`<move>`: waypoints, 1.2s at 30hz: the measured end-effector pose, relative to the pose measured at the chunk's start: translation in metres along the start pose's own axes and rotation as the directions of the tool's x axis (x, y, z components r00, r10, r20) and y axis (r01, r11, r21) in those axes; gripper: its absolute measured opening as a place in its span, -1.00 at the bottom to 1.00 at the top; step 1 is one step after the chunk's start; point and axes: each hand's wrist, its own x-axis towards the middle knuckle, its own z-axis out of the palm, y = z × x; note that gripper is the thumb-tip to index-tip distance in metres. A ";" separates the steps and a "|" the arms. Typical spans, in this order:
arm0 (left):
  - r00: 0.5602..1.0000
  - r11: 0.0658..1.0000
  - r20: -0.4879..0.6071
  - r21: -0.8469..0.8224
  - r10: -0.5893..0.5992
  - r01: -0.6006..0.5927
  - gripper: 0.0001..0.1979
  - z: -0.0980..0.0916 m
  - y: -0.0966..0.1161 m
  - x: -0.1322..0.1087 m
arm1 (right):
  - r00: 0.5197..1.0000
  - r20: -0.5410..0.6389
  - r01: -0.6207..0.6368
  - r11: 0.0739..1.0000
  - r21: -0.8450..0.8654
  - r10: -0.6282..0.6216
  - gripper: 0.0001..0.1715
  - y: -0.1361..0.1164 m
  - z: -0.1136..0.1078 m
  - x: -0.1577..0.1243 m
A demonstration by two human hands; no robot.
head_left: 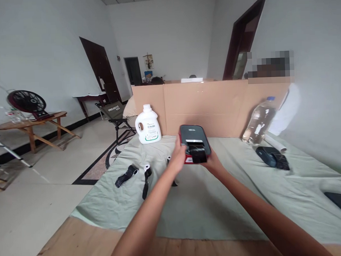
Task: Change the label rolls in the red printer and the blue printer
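Held up over the green cloth (201,201) is a dark grey and red box-shaped device (192,134), with a black strip hanging from its front slot. My left hand (178,154) grips its left side and my right hand (213,162) its right lower corner; both are closed on it. To the left on the cloth lie a black roll with a loose strip (126,176) and a second one (146,181). Another black piece is partly hidden behind my left wrist. A similar dark device (269,157) rests on the cloth at the right.
A white jug (148,125) stands at the back left, before an upright cardboard panel (200,108). A large clear bottle (259,121) leans at the back right, beside a person in white (288,109). A dark flat object (340,202) lies at the right edge.
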 end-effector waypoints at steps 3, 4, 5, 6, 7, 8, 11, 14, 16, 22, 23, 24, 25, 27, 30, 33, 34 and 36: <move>0.976 0.987 0.145 0.006 0.160 -0.163 -0.26 0.063 -0.021 -0.027 | 0.982 -0.183 -0.086 0.975 -0.207 0.048 -0.18 0.007 -0.060 -0.054; 0.961 0.980 0.194 -0.001 0.197 -0.201 -0.25 0.078 -0.030 -0.034 | 0.976 -0.207 -0.111 0.966 -0.234 0.062 -0.17 0.010 -0.073 -0.069; 0.948 0.975 0.233 -0.009 0.217 -0.221 -0.25 0.089 -0.038 -0.040 | 0.972 -0.227 -0.123 0.961 -0.246 0.067 -0.15 0.014 -0.083 -0.081; 0.939 0.974 0.262 -0.018 0.224 -0.227 -0.25 0.096 -0.047 -0.043 | 0.969 -0.238 -0.126 0.961 -0.247 0.066 -0.11 0.018 -0.089 -0.090; 0.936 0.975 0.278 -0.028 0.218 -0.219 -0.26 0.101 -0.055 -0.044 | 0.968 -0.243 -0.121 0.962 -0.244 0.060 -0.07 0.022 -0.091 -0.096; 0.938 0.979 0.282 -0.041 0.204 -0.200 -0.27 0.103 -0.064 -0.044 | 0.967 -0.248 -0.111 0.963 -0.245 0.048 -0.05 0.025 -0.091 -0.098; 0.961 0.989 0.240 -0.070 0.140 -0.127 -0.28 0.100 -0.084 -0.042 | 0.972 -0.236 -0.081 0.954 -0.288 0.012 -0.04 0.031 -0.084 -0.098; 0.983 0.995 0.159 -0.067 0.088 -0.078 -0.26 0.094 -0.095 -0.045 | 0.981 -0.195 -0.062 0.950 -0.307 0.001 -0.04 0.029 -0.078 -0.097; 0.987 0.994 0.133 -0.072 0.094 -0.085 -0.26 0.092 -0.098 -0.050 | 0.985 -0.173 -0.063 0.950 -0.305 0.010 -0.04 0.025 -0.076 -0.098; 0.968 0.974 0.142 -0.116 0.209 -0.193 -0.27 0.088 -0.103 -0.058 | 0.991 -0.135 -0.064 0.944 -0.325 0.021 -0.12 0.020 -0.073 -0.101; 0.965 0.971 0.143 -0.125 0.221 -0.204 -0.27 0.087 -0.104 -0.058 | 0.991 -0.136 -0.059 0.945 -0.323 0.016 -0.13 0.021 -0.073 -0.101; 0.961 0.967 0.148 -0.133 0.235 -0.216 -0.28 0.086 -0.106 -0.058 | 0.990 -0.140 -0.055 0.945 -0.322 0.010 -0.15 0.022 -0.072 -0.101; 0.955 0.964 0.162 -0.139 0.249 -0.228 -0.28 0.085 -0.107 -0.058 | 0.989 -0.147 -0.052 0.945 -0.322 0.004 -0.16 0.023 -0.072 -0.102; 0.939 0.955 0.195 -0.146 0.282 -0.257 -0.26 0.084 -0.109 -0.057 | 0.986 -0.167 -0.057 0.943 -0.327 0.002 -0.16 0.026 -0.071 -0.103; 0.925 0.947 0.216 -0.142 0.313 -0.287 -0.24 0.083 -0.111 -0.056 | 0.984 -0.173 -0.096 0.936 -0.338 0.039 -0.08 0.029 -0.072 -0.106; 0.930 0.952 0.216 -0.143 0.297 -0.271 -0.24 0.082 -0.113 -0.057 | 0.985 -0.154 -0.129 0.926 -0.354 0.079 -0.04 0.029 -0.074 -0.108; 0.933 0.955 0.219 -0.143 0.286 -0.259 -0.23 0.081 -0.114 -0.057 | 0.985 -0.146 -0.135 0.923 -0.359 0.088 -0.03 0.029 -0.075 -0.108; 0.939 0.961 0.219 -0.134 0.267 -0.242 -0.22 0.080 -0.115 -0.057 | 0.986 -0.132 -0.140 0.921 -0.363 0.098 -0.04 0.028 -0.076 -0.107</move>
